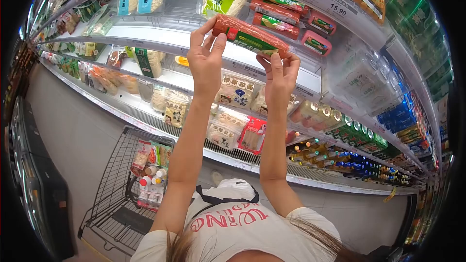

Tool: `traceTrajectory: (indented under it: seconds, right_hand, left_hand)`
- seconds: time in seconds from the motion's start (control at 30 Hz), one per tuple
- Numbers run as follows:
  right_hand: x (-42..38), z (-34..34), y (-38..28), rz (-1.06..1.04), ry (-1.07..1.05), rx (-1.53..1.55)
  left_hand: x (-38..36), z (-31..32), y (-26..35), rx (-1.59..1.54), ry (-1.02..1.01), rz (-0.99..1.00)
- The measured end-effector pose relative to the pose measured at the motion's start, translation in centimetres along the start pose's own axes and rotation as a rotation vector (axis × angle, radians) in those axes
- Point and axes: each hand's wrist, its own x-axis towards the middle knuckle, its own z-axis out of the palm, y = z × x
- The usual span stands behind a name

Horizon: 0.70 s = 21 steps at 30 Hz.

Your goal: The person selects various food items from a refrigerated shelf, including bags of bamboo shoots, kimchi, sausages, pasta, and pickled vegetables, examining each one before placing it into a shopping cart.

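The person's left hand (208, 60) and right hand (280, 70) hold a sausage (250, 35) in front of the upper shelf (165, 37), above its front edge. The left fingers close round one end, thumb in front; the right fingers pinch the other. The sausage is a smooth, thick cylinder in glossy red film with a green label. Similar wrapped sausages (275, 25) lie just behind it, beside rounded pink packs (315, 42); a clear, crinkled noodle bag (224, 0) sits left of them. The forearms partly block the lower shelf's soft noodle packs (236, 91). A wire cart (109, 191) stands near the shelf's bottom edge, carrying plastic bottles (154, 177).
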Motion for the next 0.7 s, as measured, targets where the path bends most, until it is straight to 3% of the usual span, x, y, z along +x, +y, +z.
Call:
traceTrajectory:
  seconds: [0.1,0.23,0.37,0.7]
  right_hand:
    - [-4.1,0.6,0.9,0.141,0.011,0.152]
    - [-8.2,2.3,0.6,0.408,-0.203,-0.001]
    - [-11.5,3.5,2.6,0.739,-0.354,0.160]
    - [-17.3,8.6,7.7,0.885,-0.521,0.054]
  left_hand:
    - [-4.4,-4.2,3.1,-0.061,0.085,-0.090]
    - [-10.8,-10.0,6.5,0.115,0.311,-0.193]
    - [-16.8,-14.7,9.4,0.139,0.492,-0.290]
    - [-22.2,-19.3,13.6,0.232,0.729,-0.174]
